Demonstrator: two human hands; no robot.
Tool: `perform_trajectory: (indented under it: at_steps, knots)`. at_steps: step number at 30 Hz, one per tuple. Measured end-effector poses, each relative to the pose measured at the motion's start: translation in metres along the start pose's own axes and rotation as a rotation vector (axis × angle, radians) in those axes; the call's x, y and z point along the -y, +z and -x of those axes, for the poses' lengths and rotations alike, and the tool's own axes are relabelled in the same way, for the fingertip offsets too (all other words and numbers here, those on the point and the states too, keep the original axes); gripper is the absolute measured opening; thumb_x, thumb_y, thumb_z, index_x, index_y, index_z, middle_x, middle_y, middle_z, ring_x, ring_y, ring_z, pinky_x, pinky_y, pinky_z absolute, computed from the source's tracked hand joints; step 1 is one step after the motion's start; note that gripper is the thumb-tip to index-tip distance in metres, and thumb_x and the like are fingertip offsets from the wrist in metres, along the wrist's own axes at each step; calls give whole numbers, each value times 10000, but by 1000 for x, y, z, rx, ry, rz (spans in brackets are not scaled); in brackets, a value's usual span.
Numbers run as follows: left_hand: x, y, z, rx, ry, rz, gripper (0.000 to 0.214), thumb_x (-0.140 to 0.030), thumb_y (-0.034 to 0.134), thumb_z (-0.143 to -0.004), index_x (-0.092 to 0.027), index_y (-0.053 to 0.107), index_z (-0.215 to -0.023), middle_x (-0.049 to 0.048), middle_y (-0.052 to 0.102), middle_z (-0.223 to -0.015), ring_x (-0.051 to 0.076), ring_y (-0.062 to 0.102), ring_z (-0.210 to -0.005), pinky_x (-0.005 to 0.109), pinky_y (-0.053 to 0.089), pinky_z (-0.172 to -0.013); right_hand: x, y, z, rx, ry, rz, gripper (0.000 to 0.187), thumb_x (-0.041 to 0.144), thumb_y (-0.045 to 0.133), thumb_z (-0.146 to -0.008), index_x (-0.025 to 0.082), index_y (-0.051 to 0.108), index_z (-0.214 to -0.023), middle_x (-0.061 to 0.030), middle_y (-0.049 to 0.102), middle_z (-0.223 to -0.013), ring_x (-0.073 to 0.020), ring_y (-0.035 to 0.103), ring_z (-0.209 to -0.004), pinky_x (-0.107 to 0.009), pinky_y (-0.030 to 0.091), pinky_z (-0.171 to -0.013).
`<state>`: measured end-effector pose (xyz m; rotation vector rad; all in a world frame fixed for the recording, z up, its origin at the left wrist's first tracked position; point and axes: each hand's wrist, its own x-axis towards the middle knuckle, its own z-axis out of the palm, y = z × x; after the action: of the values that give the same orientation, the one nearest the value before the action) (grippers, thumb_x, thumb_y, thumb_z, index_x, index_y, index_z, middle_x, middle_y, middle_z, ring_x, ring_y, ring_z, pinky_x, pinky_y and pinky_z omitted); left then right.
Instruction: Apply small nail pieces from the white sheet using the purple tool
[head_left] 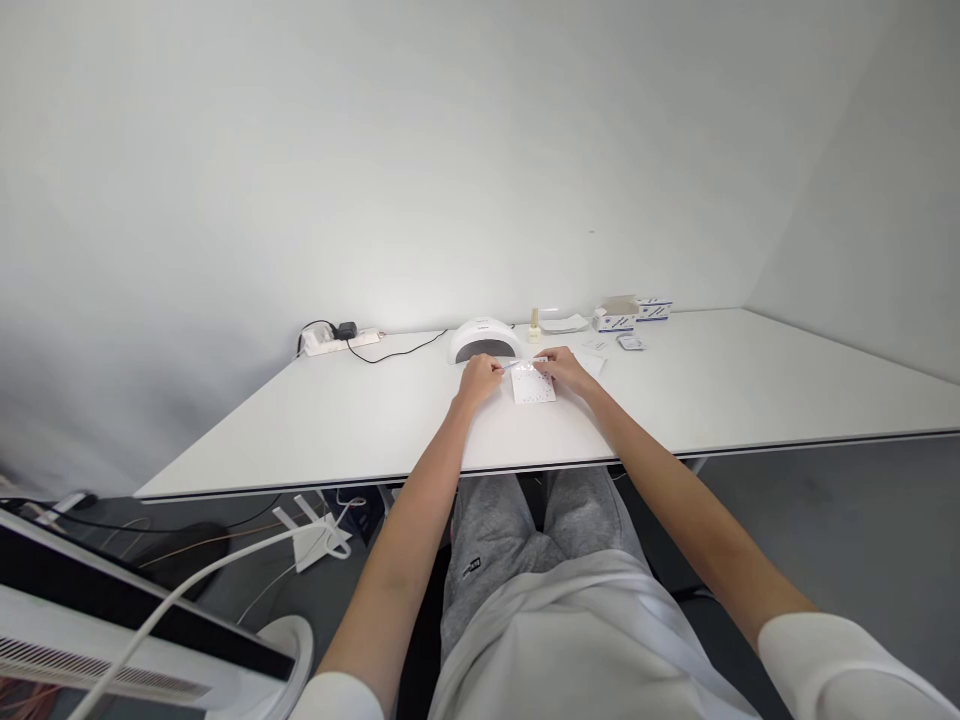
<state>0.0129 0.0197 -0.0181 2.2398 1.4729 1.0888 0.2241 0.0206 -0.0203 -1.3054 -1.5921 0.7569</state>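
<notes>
A small white sheet with tiny dark dots (535,388) lies on the white table (375,420) in front of me. My left hand (478,377) is closed in a pinch on a thin silvery tool (512,365) whose tip points right over the sheet's top edge. At the sheet's upper right corner my right hand (561,366) rests with its fingers curled; what they hold is too small to make out. A white dome-shaped nail lamp (484,339) stands just behind both hands.
A white power strip with a black plug and cable (339,340) lies at the back left. A small yellowish bottle (535,325), small white boxes (616,317) and packets (631,343) sit at the back right. A white device (112,620) and cables lie on the floor, left.
</notes>
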Motion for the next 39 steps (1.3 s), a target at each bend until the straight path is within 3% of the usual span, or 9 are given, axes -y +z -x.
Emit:
perform_trajectory:
  at_steps: [7, 13, 23, 27, 31, 35, 39]
  knots:
    - [1, 0, 1, -15, -8, -16, 237, -171, 525, -781, -149, 649, -580, 16, 545, -558, 126, 434, -555, 275, 332, -557, -6, 0, -3, -3, -24, 100, 212, 237, 634, -691, 134, 724, -853, -28, 627, -714, -153, 546, -707, -242, 418, -628]
    - [2, 1, 0, -11, -34, -26, 221, -181, 543, -791, -153, 658, -604, 33, 582, -584, 139, 459, -576, 282, 337, -565, -10, 3, -4, 29, -71, 269, 232, 200, 645, -697, 172, 710, -918, -51, 653, -902, -144, 578, -732, -244, 442, -659]
    - [5, 2, -2, -11, -14, -40, 211, -191, 541, -794, -152, 679, -640, 39, 616, -621, 140, 486, -595, 286, 360, -582, -8, 4, -1, 48, -124, 330, 200, 168, 646, -710, 169, 688, -906, -60, 662, -1006, -156, 587, -812, -275, 455, -773]
    - [3, 1, -1, 0, -26, -43, 200, -201, 551, -799, -154, 672, -647, 33, 610, -619, 136, 482, -587, 281, 354, -576, -6, 3, 0, 73, -138, 307, 151, 261, 657, -769, 172, 682, -889, -59, 670, -982, -159, 589, -835, -267, 445, -770]
    - [4, 1, 1, 7, -70, -61, 150, -200, 595, -788, -158, 664, -662, 48, 637, -688, 145, 503, -612, 280, 363, -591, -9, 4, -2, 139, -153, 324, 234, 363, 681, -791, 174, 675, -928, -71, 664, -1010, -174, 589, -877, -277, 439, -786]
    - [7, 3, 1, 10, -73, -47, 136, -240, 633, -794, -154, 659, -691, 59, 646, -752, 152, 519, -666, 273, 395, -641, -10, 6, -1, 168, -172, 482, 396, 456, 752, -728, 188, 673, -1009, -100, 632, -1052, -234, 557, -995, -334, 419, -870]
    - [9, 5, 3, 36, -62, -10, 172, -253, 598, -820, -151, 643, -690, 38, 638, -762, 146, 513, -698, 273, 414, -684, -8, 7, 3, 175, -155, 603, 441, 533, 738, -718, 213, 658, -1009, -97, 600, -1051, -268, 519, -1029, -367, 415, -878]
